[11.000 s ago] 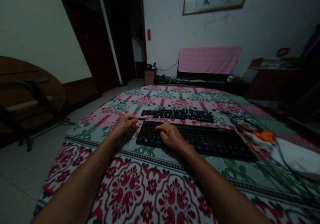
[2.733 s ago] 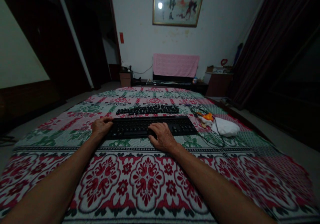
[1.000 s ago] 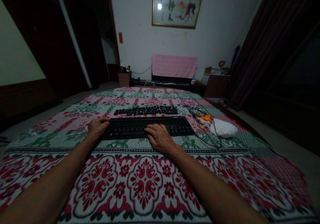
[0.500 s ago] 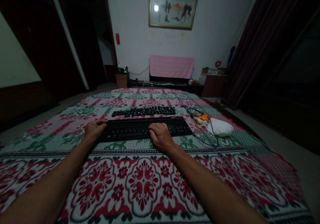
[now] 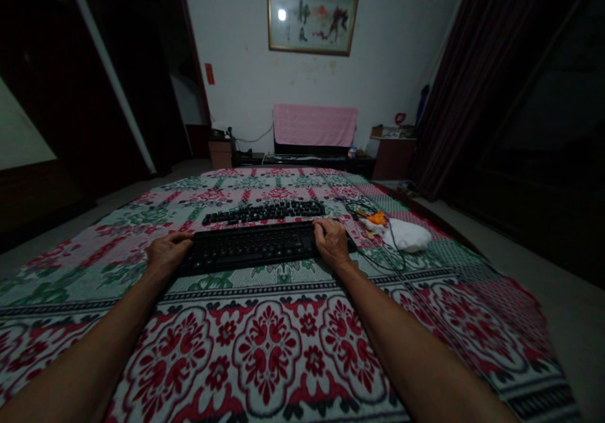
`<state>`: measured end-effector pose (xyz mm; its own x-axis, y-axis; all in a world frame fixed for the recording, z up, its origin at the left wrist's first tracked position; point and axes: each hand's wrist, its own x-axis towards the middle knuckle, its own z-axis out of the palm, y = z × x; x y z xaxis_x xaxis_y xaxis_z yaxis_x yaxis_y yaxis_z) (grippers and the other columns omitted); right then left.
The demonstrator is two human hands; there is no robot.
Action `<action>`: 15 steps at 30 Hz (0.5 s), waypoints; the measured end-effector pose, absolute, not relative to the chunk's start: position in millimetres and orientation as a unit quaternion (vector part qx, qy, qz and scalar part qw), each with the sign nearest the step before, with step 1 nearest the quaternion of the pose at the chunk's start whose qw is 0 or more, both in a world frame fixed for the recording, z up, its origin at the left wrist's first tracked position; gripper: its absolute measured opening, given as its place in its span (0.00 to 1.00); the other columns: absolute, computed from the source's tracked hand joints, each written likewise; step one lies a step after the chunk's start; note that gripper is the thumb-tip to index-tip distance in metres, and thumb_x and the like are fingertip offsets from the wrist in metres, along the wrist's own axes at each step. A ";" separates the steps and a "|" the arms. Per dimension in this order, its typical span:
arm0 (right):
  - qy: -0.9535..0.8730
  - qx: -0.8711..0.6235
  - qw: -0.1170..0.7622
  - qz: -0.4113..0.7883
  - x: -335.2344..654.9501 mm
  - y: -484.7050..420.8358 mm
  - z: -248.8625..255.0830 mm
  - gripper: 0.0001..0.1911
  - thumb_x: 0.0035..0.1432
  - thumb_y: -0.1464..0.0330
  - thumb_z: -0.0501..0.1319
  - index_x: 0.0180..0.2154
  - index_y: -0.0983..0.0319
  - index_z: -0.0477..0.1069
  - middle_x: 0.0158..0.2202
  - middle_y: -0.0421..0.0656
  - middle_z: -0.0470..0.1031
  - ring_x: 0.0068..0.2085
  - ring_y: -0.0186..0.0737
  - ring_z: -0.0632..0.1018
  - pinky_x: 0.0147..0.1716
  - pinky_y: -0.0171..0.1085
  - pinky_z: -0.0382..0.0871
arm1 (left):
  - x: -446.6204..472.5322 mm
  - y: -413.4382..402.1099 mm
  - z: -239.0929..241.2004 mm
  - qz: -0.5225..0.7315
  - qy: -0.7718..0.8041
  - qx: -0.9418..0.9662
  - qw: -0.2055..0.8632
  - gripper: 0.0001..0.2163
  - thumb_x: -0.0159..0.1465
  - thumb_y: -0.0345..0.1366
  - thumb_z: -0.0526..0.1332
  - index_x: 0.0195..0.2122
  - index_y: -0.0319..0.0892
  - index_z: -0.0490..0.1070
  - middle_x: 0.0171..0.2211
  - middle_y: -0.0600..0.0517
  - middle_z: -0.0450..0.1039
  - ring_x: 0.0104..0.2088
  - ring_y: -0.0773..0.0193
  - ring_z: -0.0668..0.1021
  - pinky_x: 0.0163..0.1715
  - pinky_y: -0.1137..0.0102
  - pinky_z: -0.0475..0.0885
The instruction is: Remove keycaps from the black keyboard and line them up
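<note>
Head view is live on my remote screen. What are the hands at?

Black keyboard, lying on the patterned tablecloth. I read it in the middle, a hand at either end.

Copy. Left hand?

Left hand is at the keyboard's left end, thumb and fingers drawn close together by the rear corner. Narrow, from my seat. I can't tell if it pinches the edge or some small part; too dark.

Right hand?

Right hand is over the keyboard's right part, fingers bent, tips by the rear edge. Also narrow, not spread. I can't tell whether it grips anything.

Keys?

Loose black keycaps lie in rows just behind the keyboard, a strip of cloth between. On the keyboard itself I see keys along the front; the middle reads as small dots, too dim for me.

Right of it?

Dark cable looping on the cloth, right of the keyboard. Orange item right of and behind its right end, white bundle further right. I can't identify either.

Background?

Well beyond the keyboard: pink towel, framed picture on the wall above.
</note>
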<state>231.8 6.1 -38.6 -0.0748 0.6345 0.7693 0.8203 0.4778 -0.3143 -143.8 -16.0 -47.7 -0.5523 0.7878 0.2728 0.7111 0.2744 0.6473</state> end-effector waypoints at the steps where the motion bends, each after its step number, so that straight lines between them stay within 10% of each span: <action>1: -0.727 -0.500 0.458 -0.103 232.7 6.7 -39.2 0.09 0.54 0.72 0.49 0.29 0.62 0.68 0.30 0.43 0.72 0.36 0.37 0.69 0.39 0.37 0.54 | -143.1 -16.5 -46.8 0.375 0.796 0.472 0.049 0.14 0.46 0.39 0.57 0.34 0.44 0.74 0.29 0.55 0.74 0.30 0.62 0.74 0.31 0.71 0.67; 15: -0.718 -0.533 0.422 -0.150 229.1 1.8 -39.9 0.14 0.53 0.69 0.51 0.17 0.63 0.65 0.21 0.43 0.70 0.29 0.35 0.68 0.36 0.37 0.53 | -143.7 -14.0 -49.1 0.389 0.794 0.466 0.041 0.13 0.45 0.38 0.58 0.32 0.45 0.75 0.28 0.55 0.74 0.31 0.61 0.74 0.32 0.70 0.67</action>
<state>229.1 1.8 -39.9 -0.0766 0.6381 0.7662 0.8919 0.3873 -0.2334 -143.7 -14.0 -49.1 -0.5626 0.7715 0.2971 0.7071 0.2629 0.6564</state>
